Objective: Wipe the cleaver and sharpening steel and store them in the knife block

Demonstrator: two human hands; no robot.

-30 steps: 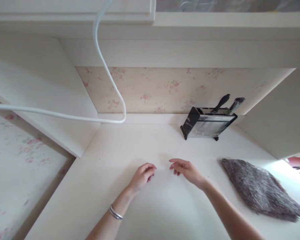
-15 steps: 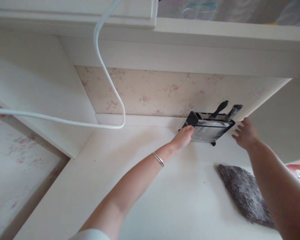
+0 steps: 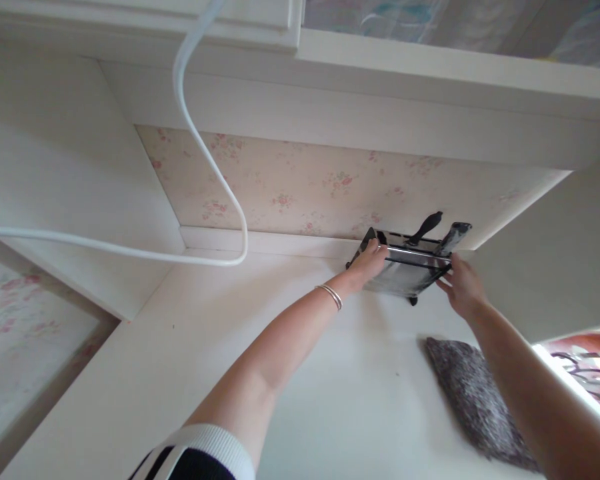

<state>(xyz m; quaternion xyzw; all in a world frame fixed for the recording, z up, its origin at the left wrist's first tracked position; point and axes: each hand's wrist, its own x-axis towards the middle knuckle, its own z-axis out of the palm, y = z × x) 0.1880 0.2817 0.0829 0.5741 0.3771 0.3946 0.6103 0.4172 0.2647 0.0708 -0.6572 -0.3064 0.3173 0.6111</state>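
Note:
A black and clear knife block (image 3: 405, 270) stands at the back of the white counter (image 3: 300, 373), against the floral wall panel. Two knife handles (image 3: 437, 230) stick up from its top. My left hand (image 3: 367, 262) wraps over the block's left end, a silver bangle on that wrist. Closed on the block's right end is my right hand (image 3: 457, 287). Both arms are stretched far forward.
A grey furry cloth (image 3: 475, 400) lies on the counter at the right, under my right forearm. A white cable (image 3: 215, 167) hangs down from the upper shelf and loops across to the left. A cabinet side panel (image 3: 555, 267) closes in the right.
My hands left the middle of the counter and reached to the back. Half a second ago the right hand was open beside the block; now both hands grip its ends.

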